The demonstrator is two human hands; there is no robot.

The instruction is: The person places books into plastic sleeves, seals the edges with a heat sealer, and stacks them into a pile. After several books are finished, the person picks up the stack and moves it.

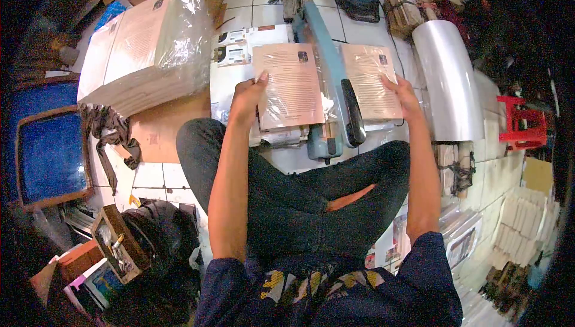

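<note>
My left hand (pixel 247 99) grips the left edge of a printed book wrapped in clear film (pixel 291 87), thumb on top. My right hand (pixel 405 96) holds the right edge of a second wrapped book (pixel 370 81), thumb also on its face. Between the two books runs a long blue sealer (pixel 326 57) with a black handle (pixel 352 111) at its near end. Beneath the left book lie white printed sheets or packs (pixel 230 78). The fingers under both books are hidden.
A tall stack of books under clear plastic (pixel 135 45) stands at the upper left. To the right are a large roll of film (pixel 446 81) and a red stool (pixel 521 123). A wooden box (pixel 120 243) sits lower left, below a blue framed panel (pixel 53 156).
</note>
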